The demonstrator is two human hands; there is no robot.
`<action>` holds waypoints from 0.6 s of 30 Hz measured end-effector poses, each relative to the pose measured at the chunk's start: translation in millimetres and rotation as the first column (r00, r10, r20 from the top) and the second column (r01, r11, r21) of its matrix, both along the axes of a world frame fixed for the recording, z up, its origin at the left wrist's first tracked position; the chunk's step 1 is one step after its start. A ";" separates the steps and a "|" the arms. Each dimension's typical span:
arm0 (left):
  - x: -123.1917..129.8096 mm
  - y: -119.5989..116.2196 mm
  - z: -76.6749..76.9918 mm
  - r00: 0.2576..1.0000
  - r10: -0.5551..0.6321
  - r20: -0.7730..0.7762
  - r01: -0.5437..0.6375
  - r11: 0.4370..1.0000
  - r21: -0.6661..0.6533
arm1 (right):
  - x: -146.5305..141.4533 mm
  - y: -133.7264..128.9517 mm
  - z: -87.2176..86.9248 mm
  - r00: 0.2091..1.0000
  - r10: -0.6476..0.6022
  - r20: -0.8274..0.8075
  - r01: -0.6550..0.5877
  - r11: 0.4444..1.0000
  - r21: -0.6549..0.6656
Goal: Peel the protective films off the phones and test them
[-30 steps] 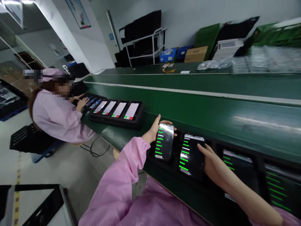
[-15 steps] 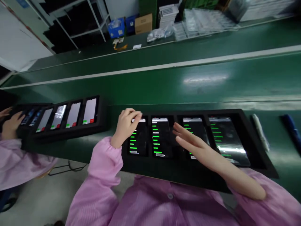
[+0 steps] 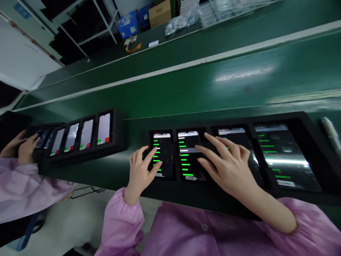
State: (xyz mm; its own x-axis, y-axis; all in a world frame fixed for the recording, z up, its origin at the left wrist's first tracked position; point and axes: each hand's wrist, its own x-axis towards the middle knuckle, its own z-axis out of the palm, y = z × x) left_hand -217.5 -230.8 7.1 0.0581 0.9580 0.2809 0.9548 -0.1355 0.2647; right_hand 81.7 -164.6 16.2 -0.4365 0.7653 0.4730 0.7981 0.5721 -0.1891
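Several smartphones lie face up in the slots of a black tray (image 3: pixel 303 122), their dark screens lined with green text. My left hand (image 3: pixel 140 172) is spread over the leftmost phone (image 3: pixel 165 156), its index fingertip at the screen. Fingers apart, my right hand (image 3: pixel 230 165) reaches to the second phone (image 3: pixel 188 170), the index fingertip at a row that is lit grey. The same hand partly covers the third phone (image 3: pixel 231 132). At the right end sits the fourth phone (image 3: pixel 287 153), with glare across its screen. Neither hand holds anything.
To the left, a second black tray (image 3: pixel 118 137) holds phones with white screens and green and red buttons. A co-worker's hands (image 3: pixel 26 149) are at its far end. A white pen (image 3: pixel 331 133) lies at right. Blue bins (image 3: pixel 128 26), a carton (image 3: pixel 160 15) and plastic bags (image 3: pixel 181 23) stand at the back.
My left hand has lowered and spread its fingers over the leftmost phone. My right hand has turned palm down and reached the second phone, where a row is now highlighted. The view has shifted.
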 end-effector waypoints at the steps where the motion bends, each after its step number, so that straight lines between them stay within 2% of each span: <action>1: -0.3 0.4 0.1 1.000 -0.002 -0.021 0.002 1.000 -0.016 | 5.7 0.8 1.8 1.000 -0.005 -0.009 0.005 1.000 0.008; 5: -10.9 -0.5 4.6 0.999 0.027 0.021 -0.027 1.000 -0.011 | 27.0 7.0 5.3 1.000 0.010 -0.012 -0.011 0.999 -0.033; 8: -22.2 7.8 8.8 0.998 0.021 0.060 -0.020 1.000 -0.008 | 26.6 18.2 3.9 0.998 0.047 0.038 -0.044 0.996 -0.074; 12: -22.2 39.0 11.9 0.996 -0.056 -0.066 0.052 0.996 -0.068 | 0.6 42.1 -0.3 0.984 0.127 0.122 -0.114 0.988 -0.106; 18: 0.9 78.7 13.2 0.971 -0.202 -0.129 0.185 0.974 -0.130 | -37.7 66.6 -6.2 0.975 0.166 0.144 -0.140 0.974 -0.177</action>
State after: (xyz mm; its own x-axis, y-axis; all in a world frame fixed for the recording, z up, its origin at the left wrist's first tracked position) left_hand -216.6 -152.1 20.3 0.2768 0.9500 0.1445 0.9421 -0.2979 0.1542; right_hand 44.0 -98.0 10.0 -0.6131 0.7452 0.2623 0.7308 0.6611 -0.1699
